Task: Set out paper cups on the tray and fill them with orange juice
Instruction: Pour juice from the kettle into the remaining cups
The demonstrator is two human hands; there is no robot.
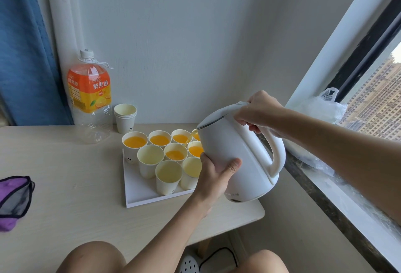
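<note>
The tray (138,194) lies on the table (65,164). Paper cups (168,177) stand on it in rows, with juice (135,142) in those of the rearmost row. Behind the tray's rear left corner stands a stack of cups (125,118), and left of that the juice bottle (91,97). Over the tray's right edge tilts the kettle (236,155), the left hand (217,170) cupping its near side and the right hand (258,110) gripping its handle. Far left of the tray lies a pouch (15,199). To the right, on the windowsill (347,203), sits a plastic bag (321,108).
</note>
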